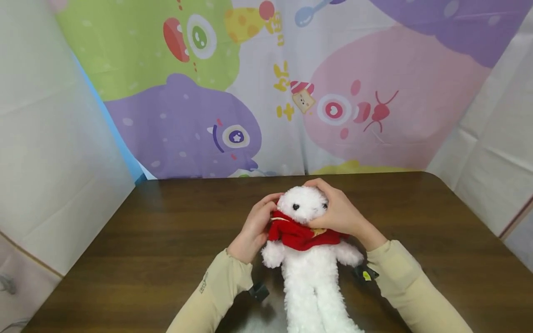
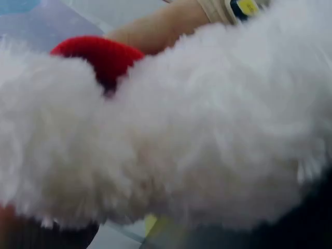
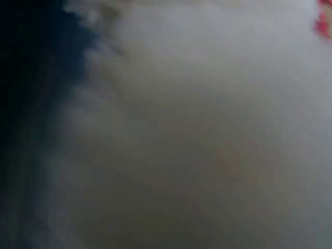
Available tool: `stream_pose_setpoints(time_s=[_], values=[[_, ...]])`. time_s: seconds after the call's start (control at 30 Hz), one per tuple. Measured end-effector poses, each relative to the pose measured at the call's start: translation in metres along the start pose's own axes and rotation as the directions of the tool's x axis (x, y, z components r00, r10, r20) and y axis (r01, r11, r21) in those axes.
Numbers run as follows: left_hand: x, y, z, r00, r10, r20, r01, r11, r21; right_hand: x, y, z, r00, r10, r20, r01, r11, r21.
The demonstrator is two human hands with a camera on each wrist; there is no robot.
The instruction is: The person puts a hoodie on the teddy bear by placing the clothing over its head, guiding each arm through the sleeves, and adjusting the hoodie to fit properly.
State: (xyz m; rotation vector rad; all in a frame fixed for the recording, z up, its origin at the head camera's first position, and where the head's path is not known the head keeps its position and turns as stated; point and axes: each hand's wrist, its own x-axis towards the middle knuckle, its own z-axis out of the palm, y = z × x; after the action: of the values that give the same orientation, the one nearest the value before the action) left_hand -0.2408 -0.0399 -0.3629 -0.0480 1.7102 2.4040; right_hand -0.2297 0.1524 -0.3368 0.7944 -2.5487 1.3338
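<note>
A white fluffy plush toy (image 1: 310,277) faces me in the head view, with dark eyes and long legs reaching toward the bottom edge. A red garment (image 1: 297,235) with a small gold patch is bunched around its neck and upper chest. My left hand (image 1: 255,226) holds the toy at the left side of its head, by the garment's collar. On the other side my right hand (image 1: 342,212) grips the head, thumb under the chin and fingers over the top. White fur fills both wrist views, blurred in the right one.
The toy is over a dark brown wooden table (image 1: 166,231). Behind the table hangs a cloth (image 1: 283,152) printed with cartoon monsters. Pale panels (image 1: 54,138) stand at both sides. Small black wrist devices (image 1: 259,292) sit under the beige sleeves.
</note>
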Motion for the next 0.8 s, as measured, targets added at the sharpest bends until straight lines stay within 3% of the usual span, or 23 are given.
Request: stream_pose_setpoints(time_s=[0.23,0.43,0.63,0.73,0.8], values=[[-0.0028,-0.0002,0.0035,0.999,0.04,-0.032,-0.038,0.996,0.083,-0.0032,-0.0024,0.0006,0.993,-0.048,-0.103,0.056,0.996,0.075],[-0.0058,0.0024,0.0057,0.998,0.015,-0.063,-0.005,0.99,0.142,-0.0042,-0.003,0.0046,0.985,-0.036,-0.167,0.053,0.993,0.101],[-0.0097,0.0005,0.0071,0.999,0.011,-0.033,-0.004,0.981,0.196,-0.0037,-0.0033,0.0044,0.96,-0.056,-0.275,0.087,0.991,0.101],[-0.0092,-0.0025,0.0056,1.0,0.009,-0.017,-0.005,0.967,0.254,-0.0039,-0.0034,0.004,0.963,-0.059,-0.264,0.09,0.99,0.108],[-0.0084,-0.0034,0.0019,1.0,0.012,0.012,-0.015,0.94,0.342,-0.0044,-0.0023,0.0047,0.974,-0.049,-0.221,0.072,0.992,0.1]])
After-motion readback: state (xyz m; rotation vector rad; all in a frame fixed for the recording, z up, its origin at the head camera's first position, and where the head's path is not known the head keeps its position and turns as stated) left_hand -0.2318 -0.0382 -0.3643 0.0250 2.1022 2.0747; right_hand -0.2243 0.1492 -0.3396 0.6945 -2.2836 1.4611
